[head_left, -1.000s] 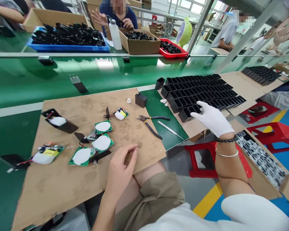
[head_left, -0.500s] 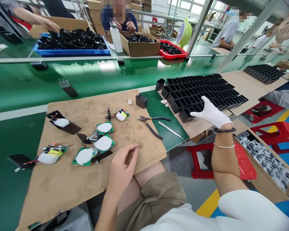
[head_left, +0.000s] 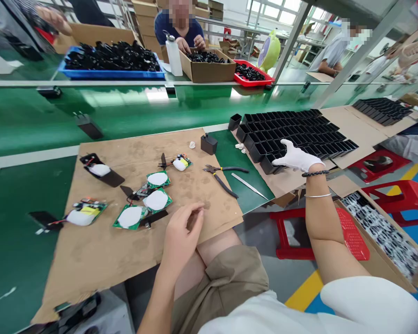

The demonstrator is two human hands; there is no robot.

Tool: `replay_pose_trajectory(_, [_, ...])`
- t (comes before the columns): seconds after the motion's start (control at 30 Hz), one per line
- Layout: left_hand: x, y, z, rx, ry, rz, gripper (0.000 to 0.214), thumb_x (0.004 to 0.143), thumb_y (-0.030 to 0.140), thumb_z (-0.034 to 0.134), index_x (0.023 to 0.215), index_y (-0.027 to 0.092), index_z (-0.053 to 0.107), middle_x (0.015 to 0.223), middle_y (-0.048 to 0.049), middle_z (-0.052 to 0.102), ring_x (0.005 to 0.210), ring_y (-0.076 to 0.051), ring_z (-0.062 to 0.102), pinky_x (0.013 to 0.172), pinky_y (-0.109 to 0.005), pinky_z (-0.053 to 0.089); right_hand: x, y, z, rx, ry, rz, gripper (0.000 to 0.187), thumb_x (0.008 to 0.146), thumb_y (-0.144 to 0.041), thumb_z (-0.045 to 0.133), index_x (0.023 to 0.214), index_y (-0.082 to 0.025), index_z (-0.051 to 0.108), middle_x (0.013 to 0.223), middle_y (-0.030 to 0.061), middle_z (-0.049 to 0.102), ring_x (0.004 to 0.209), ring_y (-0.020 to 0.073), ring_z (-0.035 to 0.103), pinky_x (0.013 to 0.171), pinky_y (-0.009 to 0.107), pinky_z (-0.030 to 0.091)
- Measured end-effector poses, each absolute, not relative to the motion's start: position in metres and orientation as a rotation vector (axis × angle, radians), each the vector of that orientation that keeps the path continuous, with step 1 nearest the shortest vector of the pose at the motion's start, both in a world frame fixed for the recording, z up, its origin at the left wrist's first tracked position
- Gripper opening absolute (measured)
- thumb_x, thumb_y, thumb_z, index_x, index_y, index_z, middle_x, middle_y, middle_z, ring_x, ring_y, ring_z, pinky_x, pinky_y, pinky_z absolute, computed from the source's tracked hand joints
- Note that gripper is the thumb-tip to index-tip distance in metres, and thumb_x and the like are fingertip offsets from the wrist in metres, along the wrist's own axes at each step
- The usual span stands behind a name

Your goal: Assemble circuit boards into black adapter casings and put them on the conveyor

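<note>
My left hand (head_left: 184,232), bare, rests over the front of the cardboard sheet (head_left: 125,255). Its fingers are curled and nearly meet the thumb; nothing shows between them. White-gloved, my right hand (head_left: 297,157) is stretched out to the right, thumb raised apart from the fingers. Its fingertips reach the front corner black case (head_left: 269,166) of the rows of open black cases (head_left: 285,132); whether they touch it I cannot tell. Left of my left hand lie green circuit boards with white pads (head_left: 158,199). Another circuit board (head_left: 87,214) has a black plate wired to it.
Cutting pliers (head_left: 223,174) and tweezers (head_left: 250,186) lie between the boards and cases. A black adapter (head_left: 209,144) stands near the sheet's far edge. Across the green belt (head_left: 125,109) are a blue tray (head_left: 111,74) and a co-worker (head_left: 179,32). A red stool (head_left: 292,232) stands at right.
My right hand has shifted slightly left beside the front cases, its thumb still apart. My left hand's fingertips have come a little closer to its thumb. The view has swung slightly left.
</note>
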State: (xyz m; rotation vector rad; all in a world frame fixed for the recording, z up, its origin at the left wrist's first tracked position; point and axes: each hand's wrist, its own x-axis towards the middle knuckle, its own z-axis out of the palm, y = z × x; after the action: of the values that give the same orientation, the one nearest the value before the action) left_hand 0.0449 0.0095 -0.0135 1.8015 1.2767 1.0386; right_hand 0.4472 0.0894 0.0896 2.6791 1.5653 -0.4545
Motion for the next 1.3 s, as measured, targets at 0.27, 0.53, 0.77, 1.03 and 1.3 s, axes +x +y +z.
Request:
replay_pose_trajectory(0.27, [0.049, 0.008, -0.008, 1.867, 1.237, 1.075, 0.017, 0.097, 0.02, 0.056, 0.102, 0.019, 0.072, 0.099, -0.0065, 0.078, 0.096, -0.022, 0.073, 0.087, -0.035, 0.055, 0.377, 0.025, 0.14, 2.678, 1.921, -0.158, 0.104, 0.079, -0.067, 0.07, 0.163, -0.028, 0.023, 0.082, 0.0066, 0.068, 0.066, 0.0343, 0.069, 0.067, 0.051, 0.058])
replay_pose_trajectory(0.53, [0.052, 0.009, -0.009, 1.871, 1.228, 1.1, 0.017, 0.097, 0.015, 0.056, 0.104, 0.017, 0.071, 0.101, -0.0082, 0.078, 0.096, -0.024, 0.072, 0.088, -0.036, 0.054, 0.225, 0.124, 0.154, 1.942, 2.814, -0.357, 0.1, 0.074, -0.043, 0.076, 0.161, -0.023, 0.03, 0.143, 0.0162, 0.057, 0.126, 0.038, 0.063, 0.11, 0.058, 0.053])
replay_pose_trajectory(0.77, [0.055, 0.009, -0.013, 1.953, 1.245, 1.121, 0.017, 0.097, 0.014, 0.054, 0.102, 0.017, 0.07, 0.1, -0.0094, 0.078, 0.094, -0.025, 0.072, 0.087, -0.037, 0.056, 0.097, 0.234, 0.114, 1.8, 2.62, -0.411, 0.106, 0.072, -0.045, 0.084, 0.161, -0.022, 0.032, 0.15, 0.0238, 0.051, 0.138, 0.0428, 0.057, 0.115, 0.055, 0.047])
replay_pose_trajectory(1.03, [0.054, 0.01, -0.011, 1.949, 1.202, 1.16, 0.016, 0.096, 0.014, 0.055, 0.101, 0.018, 0.07, 0.099, -0.0081, 0.078, 0.091, -0.023, 0.071, 0.086, -0.037, 0.057, 0.099, 0.269, 0.107, 1.791, 2.474, -0.776, 0.085, 0.092, -0.064, 0.064, 0.161, -0.022, 0.038, 0.148, 0.0167, 0.062, 0.119, 0.0341, 0.071, 0.105, 0.046, 0.056])
replay_pose_trajectory(1.3, [0.055, 0.01, -0.02, 1.828, 1.161, 1.288, 0.019, 0.096, 0.014, 0.054, 0.11, 0.019, 0.066, 0.1, -0.0081, 0.076, 0.093, -0.022, 0.072, 0.087, -0.037, 0.059, 0.156, 0.242, 0.122, 2.083, 2.634, -1.04, 0.037, 0.101, -0.038, 0.065, 0.13, -0.015, 0.061, 0.116, 0.0075, 0.069, 0.094, 0.016, 0.068, 0.081, 0.034, 0.062])
